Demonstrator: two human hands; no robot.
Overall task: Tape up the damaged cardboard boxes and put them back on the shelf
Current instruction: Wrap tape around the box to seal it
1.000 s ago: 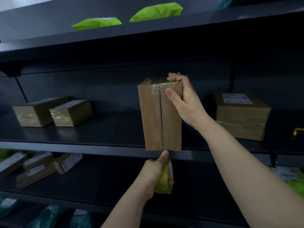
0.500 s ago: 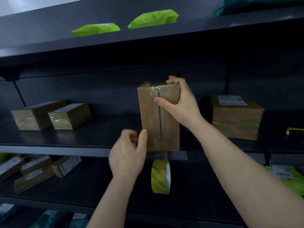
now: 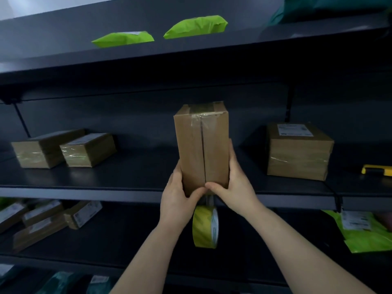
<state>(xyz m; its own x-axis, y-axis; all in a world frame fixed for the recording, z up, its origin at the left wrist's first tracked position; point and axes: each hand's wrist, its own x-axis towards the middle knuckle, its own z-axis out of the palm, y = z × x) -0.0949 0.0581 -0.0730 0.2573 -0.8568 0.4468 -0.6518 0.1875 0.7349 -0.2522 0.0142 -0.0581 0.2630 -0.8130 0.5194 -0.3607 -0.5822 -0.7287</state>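
A tall brown cardboard box (image 3: 201, 143) stands upright in front of the middle shelf (image 3: 84, 190), its centre seam facing me with clear tape over the top end. My left hand (image 3: 180, 198) grips its lower left side and my right hand (image 3: 235, 187) grips its lower right side; both thumbs meet on the seam near the bottom edge. A roll of yellowish tape (image 3: 204, 227) hangs below the box on a strip of tape, with neither hand on it.
Two flat taped boxes (image 3: 63, 148) lie at the shelf's left, a larger labelled box (image 3: 297, 153) at the right, and a yellow-black tool (image 3: 375, 169) at the far right. Green mailers (image 3: 195, 27) sit on the top shelf. Small boxes (image 3: 44, 219) and a green mailer (image 3: 364, 232) fill the lower shelf.
My left hand let go of the tape roll, which now hangs, and rose to the box's lower left. My right hand slid from the box's top down to its lower right.
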